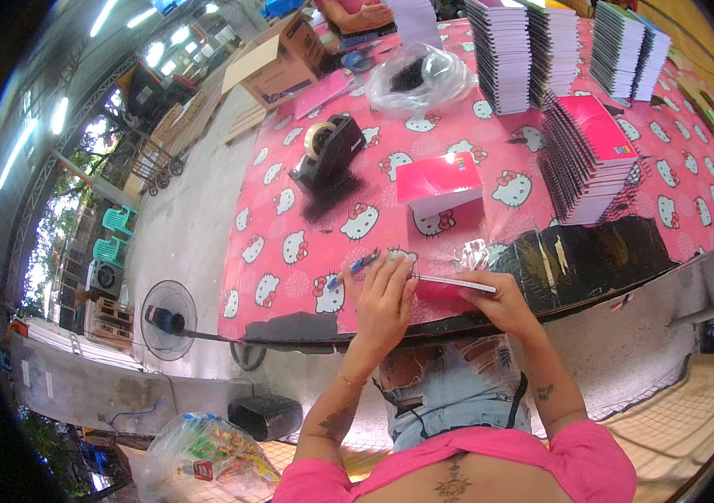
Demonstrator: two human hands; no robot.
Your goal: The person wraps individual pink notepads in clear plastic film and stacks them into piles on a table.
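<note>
Desk [244, 251]: pink cover, near right one stack of spiral notebooks [587, 163]; one black tape dispenser [332, 152]. Left hand [384, 295] palm down over left end of one thin booklet [457, 282], grip unclear; right hand [501, 303] pinches right end, near edge. One blue pen [336, 280] by left fingers; held or lying, cannot tell.

The left end of the notebook [455, 282] is covered by the left hand [386, 298], and whether the pen [363, 264] is gripped or lies loose cannot be told. A co-worker [358, 18] is cut off by the upper edge, as is a notebook stack [503, 63]. The dark thing [408, 75] inside the plastic bag [453, 82] cannot be made out.
</note>
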